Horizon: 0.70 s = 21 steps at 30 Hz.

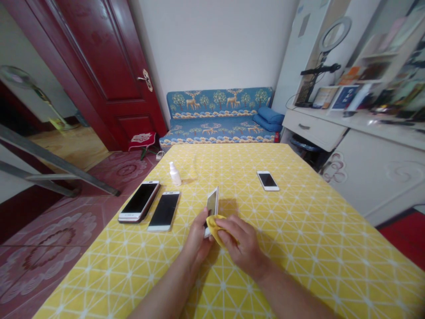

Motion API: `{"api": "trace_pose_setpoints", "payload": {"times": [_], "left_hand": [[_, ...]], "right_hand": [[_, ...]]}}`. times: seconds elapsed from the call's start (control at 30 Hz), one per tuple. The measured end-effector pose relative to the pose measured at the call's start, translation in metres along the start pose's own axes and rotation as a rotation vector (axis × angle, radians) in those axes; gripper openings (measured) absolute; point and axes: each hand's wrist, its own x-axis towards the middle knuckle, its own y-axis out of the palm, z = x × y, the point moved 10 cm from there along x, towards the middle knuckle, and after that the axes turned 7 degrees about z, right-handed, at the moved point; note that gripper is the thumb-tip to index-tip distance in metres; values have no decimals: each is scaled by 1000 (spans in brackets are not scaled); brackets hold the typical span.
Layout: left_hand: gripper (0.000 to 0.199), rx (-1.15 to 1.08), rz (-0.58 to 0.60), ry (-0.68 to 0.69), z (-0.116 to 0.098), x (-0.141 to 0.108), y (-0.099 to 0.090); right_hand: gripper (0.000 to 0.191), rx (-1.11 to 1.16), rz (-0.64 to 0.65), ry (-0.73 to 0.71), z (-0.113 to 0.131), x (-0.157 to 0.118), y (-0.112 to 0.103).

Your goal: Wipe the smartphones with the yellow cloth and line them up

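The left hand (196,239) is gripping a white smartphone (211,204), held tilted up on its edge over the yellow-patterned tablecloth (299,230), and the right hand (241,244) is pinching a yellow cloth (214,229) against its lower end. A spray bottle (175,173) is standing near two phones (139,201) (164,212) off to the left, and another phone (267,180) is lying farther ahead.

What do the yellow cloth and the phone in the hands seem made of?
The yellow cloth in the right hand looks like soft matte fabric, perhaps microfibre, since it bunches limply. The phone in the left hand seems to have a glossy glass screen, which shines; its pale edge may be metal or plastic.
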Motion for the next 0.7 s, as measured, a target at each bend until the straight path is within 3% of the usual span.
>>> {"api": "trace_pose_setpoints", "payload": {"times": [0.13,0.23,0.3,0.47,0.63,0.7], "left_hand": [[22,199,114,65,-4,-6,15],[41,305,209,65,0,-8,27],[42,326,269,42,5,-8,31],[44,276,289,84,0,-12,31],[70,422,510,124,-7,-29,65],[69,514,524,111,-7,-30,67]], "right_hand": [[29,-21,-150,32,-10,0,-21],[24,-36,-326,155,-28,-5,-45],[22,-55,-383,217,-35,-7,-54],[26,-66,-349,172,-26,-5,-51],[26,-35,-334,161,-23,-4,-50],[24,-26,-392,214,-30,-6,-57]]}}
